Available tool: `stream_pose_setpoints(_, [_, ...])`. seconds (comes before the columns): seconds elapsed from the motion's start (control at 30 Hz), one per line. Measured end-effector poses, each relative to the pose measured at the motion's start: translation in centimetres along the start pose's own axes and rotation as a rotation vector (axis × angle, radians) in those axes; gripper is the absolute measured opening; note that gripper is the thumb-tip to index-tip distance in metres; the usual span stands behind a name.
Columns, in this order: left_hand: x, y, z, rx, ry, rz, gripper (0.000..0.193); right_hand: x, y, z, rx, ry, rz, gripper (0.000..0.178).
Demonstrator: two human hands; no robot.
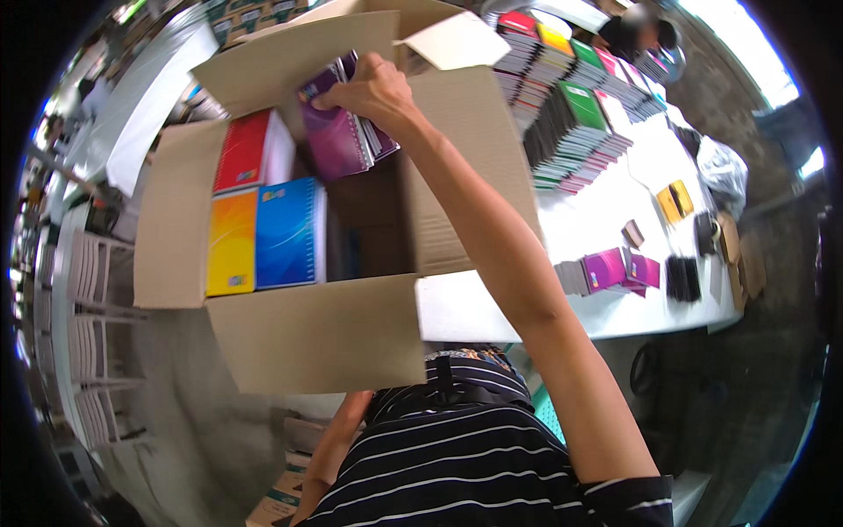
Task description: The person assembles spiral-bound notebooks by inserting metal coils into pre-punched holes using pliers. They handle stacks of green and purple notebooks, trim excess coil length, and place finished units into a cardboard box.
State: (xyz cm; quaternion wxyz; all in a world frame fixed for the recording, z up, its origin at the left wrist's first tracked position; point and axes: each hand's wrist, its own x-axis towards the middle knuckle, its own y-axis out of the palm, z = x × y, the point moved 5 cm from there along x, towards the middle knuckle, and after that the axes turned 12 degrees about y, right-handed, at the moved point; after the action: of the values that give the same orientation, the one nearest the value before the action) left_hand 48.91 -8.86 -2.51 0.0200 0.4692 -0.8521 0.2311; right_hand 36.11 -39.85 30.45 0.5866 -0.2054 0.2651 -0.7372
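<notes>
My right hand (371, 88) is closed round a small stack of purple spiral notebooks (338, 149), tilted over the far end of an open cardboard box (316, 329). Inside the box, along its left side, lie a red notebook (241, 154), a yellow notebook (232, 241) and a blue notebook (287, 235), each on top of a stack. Beside them, below the purple stack, the box's inside shows dark brown cardboard. Of my left arm only the forearm (338, 448) shows, low beside my striped shirt; the hand is hidden.
On the white table (580, 215) to the right stand tall stacks of notebooks with green covers (582, 105) and other colours. Nearer lie purple notebooks (606, 270), a black brush (682, 278) and a yellow object (675, 202). White chairs (101, 342) stand left; a person (628, 35) is at far right.
</notes>
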Motion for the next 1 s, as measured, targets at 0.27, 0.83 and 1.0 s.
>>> stream_pose_setpoints(0.27, [11.4, 5.3, -12.3, -0.698, -0.129, 0.219, 0.077, -17.0, -21.4, -11.5, 0.946, 0.071, 0.480, 0.042])
stream_pose_setpoints(0.83, [23.5, 24.4, -19.8, -1.206, -0.218, -0.358, 0.077, -18.8, -25.7, -37.5, 0.006, 0.127, 0.635, 0.071])
stream_pose_setpoints(1.0, [27.4, 24.6, -19.2, -0.829, -0.205, -0.363, 0.075, -11.9, -28.4, -40.0, -0.212, 0.084, 1.021, 0.078])
